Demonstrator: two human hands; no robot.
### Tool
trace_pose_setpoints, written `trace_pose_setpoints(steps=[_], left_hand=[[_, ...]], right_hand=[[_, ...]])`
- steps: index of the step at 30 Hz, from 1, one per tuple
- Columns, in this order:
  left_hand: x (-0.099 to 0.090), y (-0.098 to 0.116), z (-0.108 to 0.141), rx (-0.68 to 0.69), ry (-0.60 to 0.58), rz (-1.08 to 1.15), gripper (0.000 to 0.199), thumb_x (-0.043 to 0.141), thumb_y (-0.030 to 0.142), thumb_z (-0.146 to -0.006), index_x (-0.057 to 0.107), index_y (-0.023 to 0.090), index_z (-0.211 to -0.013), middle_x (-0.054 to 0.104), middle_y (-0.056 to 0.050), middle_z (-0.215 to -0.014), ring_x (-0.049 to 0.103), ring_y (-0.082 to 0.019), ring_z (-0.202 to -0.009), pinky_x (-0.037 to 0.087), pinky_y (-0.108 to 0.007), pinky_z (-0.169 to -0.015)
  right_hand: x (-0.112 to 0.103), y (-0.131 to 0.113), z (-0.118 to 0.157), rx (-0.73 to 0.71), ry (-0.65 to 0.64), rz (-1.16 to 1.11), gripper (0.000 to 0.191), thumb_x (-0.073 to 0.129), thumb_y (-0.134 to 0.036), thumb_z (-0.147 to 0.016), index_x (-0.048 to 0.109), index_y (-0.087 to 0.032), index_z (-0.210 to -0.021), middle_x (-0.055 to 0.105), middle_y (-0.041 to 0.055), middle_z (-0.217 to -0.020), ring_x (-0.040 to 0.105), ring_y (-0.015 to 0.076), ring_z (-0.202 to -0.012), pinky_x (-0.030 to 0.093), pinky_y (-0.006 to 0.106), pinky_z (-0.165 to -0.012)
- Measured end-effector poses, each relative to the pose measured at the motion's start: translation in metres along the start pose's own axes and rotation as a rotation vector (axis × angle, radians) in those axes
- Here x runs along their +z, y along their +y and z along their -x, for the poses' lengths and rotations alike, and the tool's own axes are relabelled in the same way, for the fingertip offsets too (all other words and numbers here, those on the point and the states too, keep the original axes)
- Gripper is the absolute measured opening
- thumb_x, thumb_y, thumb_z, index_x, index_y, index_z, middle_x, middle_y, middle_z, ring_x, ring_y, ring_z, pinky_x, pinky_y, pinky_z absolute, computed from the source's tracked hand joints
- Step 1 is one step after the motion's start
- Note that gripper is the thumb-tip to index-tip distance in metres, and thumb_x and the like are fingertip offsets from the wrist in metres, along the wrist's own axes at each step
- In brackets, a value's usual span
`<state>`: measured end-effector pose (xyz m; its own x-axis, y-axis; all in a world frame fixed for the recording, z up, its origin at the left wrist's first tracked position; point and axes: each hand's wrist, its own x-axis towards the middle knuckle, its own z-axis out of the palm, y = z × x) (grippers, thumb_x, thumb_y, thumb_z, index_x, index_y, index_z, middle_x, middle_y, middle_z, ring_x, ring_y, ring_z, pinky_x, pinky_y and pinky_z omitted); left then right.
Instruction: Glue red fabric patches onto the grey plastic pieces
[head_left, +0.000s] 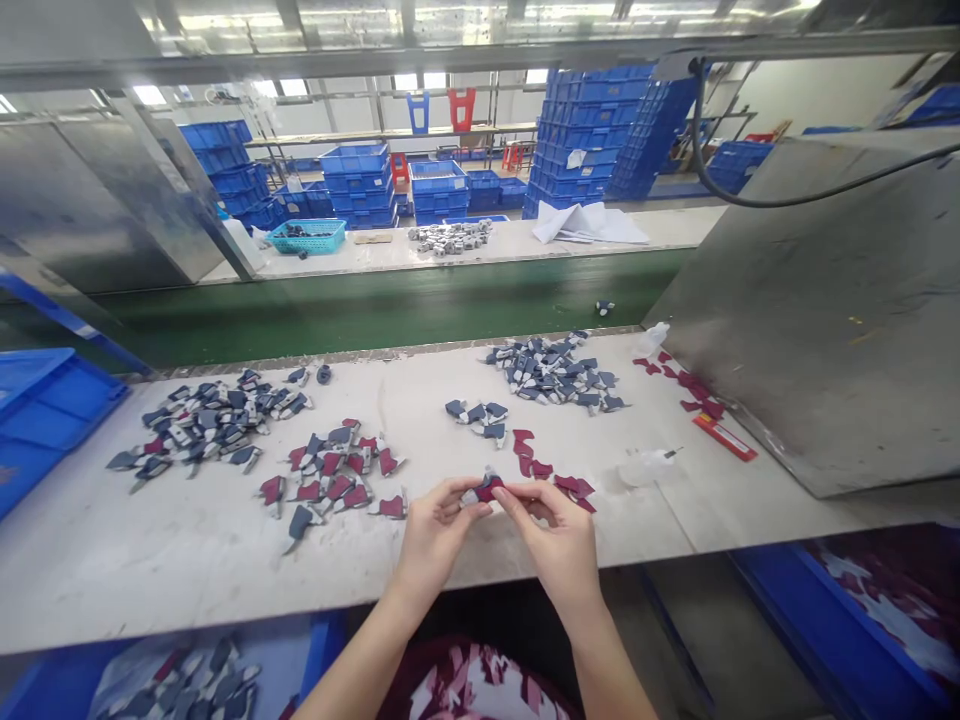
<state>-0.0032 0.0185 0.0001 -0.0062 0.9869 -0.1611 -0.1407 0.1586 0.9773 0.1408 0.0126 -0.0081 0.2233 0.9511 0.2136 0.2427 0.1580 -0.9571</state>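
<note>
Close to the table's front edge, my left hand (441,530) and my right hand (553,528) meet around one small grey, white and dark red plastic part (486,488). The left fingers pinch its pale end, while the right thumb and fingers press at its dark red side. Just right of my hands lie loose dark red pieces (534,467). Several grey and white parts (480,418) sit beyond them. Left of my left hand spreads a pile of parts with dark red faces (339,470). What the fingertips cover is hidden.
Larger piles of grey-white parts lie at left (217,420) and back (555,372). A clear squeeze bottle (643,466) and a red packet (724,438) are at right. A green conveyor belt (390,310) runs behind; a metal box (832,320) bounds the right, a blue crate (52,410) the left.
</note>
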Motion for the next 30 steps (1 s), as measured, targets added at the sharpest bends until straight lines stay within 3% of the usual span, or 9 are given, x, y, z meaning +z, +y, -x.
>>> trace_pose_setpoints(steps=[5, 8, 12, 15, 18, 25, 30], left_hand=[[0.003, 0.004, 0.003, 0.008, 0.039, 0.043, 0.028, 0.085, 0.034, -0.066, 0.074, 0.016, -0.084, 0.081, -0.008, -0.089, 0.077, -0.027, -0.088, 0.063, -0.034, -0.082], [0.004, 0.007, 0.006, -0.008, 0.052, 0.077, 0.03, 0.086, 0.037, -0.066, 0.074, 0.015, -0.084, 0.081, -0.009, -0.088, 0.078, -0.027, -0.085, 0.063, -0.034, -0.083], [0.002, 0.014, 0.013, -0.019, 0.018, 0.111, 0.039, 0.087, 0.037, -0.067, 0.075, 0.015, -0.096, 0.081, -0.011, -0.093, 0.077, -0.028, -0.088, 0.063, -0.036, -0.085], [-0.001, 0.023, 0.019, -0.006, -0.072, 0.092, 0.044, 0.085, 0.037, -0.071, 0.073, 0.015, -0.108, 0.08, -0.012, -0.098, 0.077, -0.029, -0.09, 0.063, -0.038, -0.085], [-0.002, 0.03, 0.024, -0.015, -0.138, 0.08, 0.049, 0.085, 0.038, -0.071, 0.073, 0.015, -0.113, 0.08, -0.012, -0.097, 0.077, -0.03, -0.09, 0.064, -0.04, -0.084], [0.007, 0.034, 0.028, -0.061, -0.112, 0.1, 0.049, 0.089, 0.034, -0.065, 0.075, 0.016, -0.109, 0.081, -0.01, -0.094, 0.078, -0.03, -0.087, 0.066, -0.035, -0.078], [0.011, 0.041, 0.03, -0.066, -0.081, 0.124, 0.047, 0.089, 0.031, -0.064, 0.075, 0.014, -0.106, 0.081, -0.01, -0.091, 0.078, -0.029, -0.086, 0.065, -0.034, -0.077]], right_hand=[[0.0, -0.011, 0.003, -0.248, 0.055, 0.114, 0.017, 0.071, -0.035, -0.086, 0.074, -0.022, -0.075, 0.07, 0.003, -0.069, 0.062, 0.016, -0.062, 0.053, 0.028, -0.055], [-0.002, -0.017, 0.004, -0.324, 0.096, 0.155, 0.015, 0.07, -0.032, -0.086, 0.076, -0.023, -0.076, 0.069, 0.0032, -0.067, 0.058, 0.0149, -0.059, 0.052, 0.028, -0.054], [-0.011, -0.019, 0.001, -0.158, 0.02, 0.023, 0.014, 0.073, -0.036, -0.083, 0.078, -0.024, -0.088, 0.07, 0.0051, -0.082, 0.063, 0.0162, -0.07, 0.055, 0.027, -0.057], [-0.021, -0.016, -0.005, 0.012, -0.227, -0.198, 0.026, 0.073, -0.04, -0.083, 0.077, -0.024, -0.103, 0.07, 0.0064, -0.092, 0.067, 0.018, -0.079, 0.059, 0.029, -0.064], [-0.027, -0.014, -0.008, 0.027, -0.378, -0.33, 0.022, 0.072, -0.04, -0.083, 0.078, -0.023, -0.095, 0.069, 0.0056, -0.086, 0.067, 0.0185, -0.079, 0.059, 0.03, -0.067], [-0.02, -0.021, 0.003, -0.094, -0.197, -0.297, 0.013, 0.07, -0.033, -0.085, 0.076, -0.023, -0.091, 0.067, 0.0055, -0.084, 0.065, 0.0175, -0.077, 0.058, 0.029, -0.068], [-0.023, -0.019, 0.004, -0.093, -0.223, -0.294, 0.014, 0.068, -0.03, -0.087, 0.077, -0.025, -0.097, 0.066, 0.0053, -0.087, 0.065, 0.0175, -0.08, 0.058, 0.028, -0.07]])
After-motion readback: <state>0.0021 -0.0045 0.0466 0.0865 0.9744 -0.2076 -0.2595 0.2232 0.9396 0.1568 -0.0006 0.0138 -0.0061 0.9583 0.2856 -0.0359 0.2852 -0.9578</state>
